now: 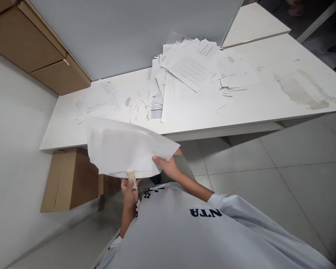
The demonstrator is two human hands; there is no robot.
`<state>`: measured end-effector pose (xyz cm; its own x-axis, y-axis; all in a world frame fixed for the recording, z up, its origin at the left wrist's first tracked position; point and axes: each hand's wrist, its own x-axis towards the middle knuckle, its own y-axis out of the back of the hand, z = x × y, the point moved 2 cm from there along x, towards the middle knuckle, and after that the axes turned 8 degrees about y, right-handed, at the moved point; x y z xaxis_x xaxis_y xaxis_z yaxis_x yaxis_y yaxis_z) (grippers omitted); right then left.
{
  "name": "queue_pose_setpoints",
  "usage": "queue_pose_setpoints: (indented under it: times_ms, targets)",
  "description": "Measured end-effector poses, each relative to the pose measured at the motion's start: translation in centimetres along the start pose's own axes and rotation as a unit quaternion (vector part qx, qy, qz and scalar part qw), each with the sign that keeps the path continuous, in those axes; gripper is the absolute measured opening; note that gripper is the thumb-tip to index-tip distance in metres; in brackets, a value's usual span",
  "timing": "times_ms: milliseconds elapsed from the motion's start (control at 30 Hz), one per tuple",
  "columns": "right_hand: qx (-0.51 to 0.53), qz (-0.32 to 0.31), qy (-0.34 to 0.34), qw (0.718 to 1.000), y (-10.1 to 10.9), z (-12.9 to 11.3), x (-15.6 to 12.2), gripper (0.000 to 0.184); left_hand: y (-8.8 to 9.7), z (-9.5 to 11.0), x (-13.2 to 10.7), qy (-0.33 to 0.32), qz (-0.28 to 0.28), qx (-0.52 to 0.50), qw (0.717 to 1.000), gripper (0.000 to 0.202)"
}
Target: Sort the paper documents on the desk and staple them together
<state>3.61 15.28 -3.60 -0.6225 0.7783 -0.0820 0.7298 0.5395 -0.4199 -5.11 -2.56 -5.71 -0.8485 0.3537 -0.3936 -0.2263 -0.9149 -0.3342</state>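
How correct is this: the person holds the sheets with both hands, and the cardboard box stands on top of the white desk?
Partly: the head view shows the cardboard box under the white desk, not on top. The left hand and right hand do hold the sheets.

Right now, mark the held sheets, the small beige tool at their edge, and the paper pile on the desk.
held sheets (123, 149), head view, middle of the top sheet.
small beige tool (131, 178), head view, its body at the sheets' lower edge.
paper pile (190, 69), head view, the topmost printed sheet.
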Motion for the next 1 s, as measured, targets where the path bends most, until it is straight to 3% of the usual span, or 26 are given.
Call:
queue_pose_setpoints:
  times_ms: [133, 267, 567, 833, 1000]
  targets:
    - [-0.036, -0.062, 0.01, 0.997, 0.0, -0.2, -0.8, 0.04, -0.1, -0.9, 0.4, 0.005, 0.053, 0.023, 0.998, 0.057]
    - [-0.02, -0.051, -0.003, 0.998, 0.4, -0.4, -0.9, 0.051, -0.2, -1.2, 0.3, 0.009, 0.068, 0.016, 0.998, 0.057]
    - [-0.001, -0.026, -0.034, 0.999, 1.0, 0.2, -0.6, 0.062, -1.5, -0.3, -0.1, 0.018, 0.029, 0.009, 0.999, 0.048]
    - [-0.005, -0.032, -0.062, 0.998, 0.8, 1.0, -0.3, 0.052, -0.2, -1.1, 0.4, 0.008, 0.04, 0.023, 0.999, 0.046]
    - [-0.033, -0.048, -0.096, 0.994, 0.6, 2.2, -0.6, 0.047, 1.6, -2.2, 1.0, 0.075, 0.104, 0.008, 0.992, 0.047]
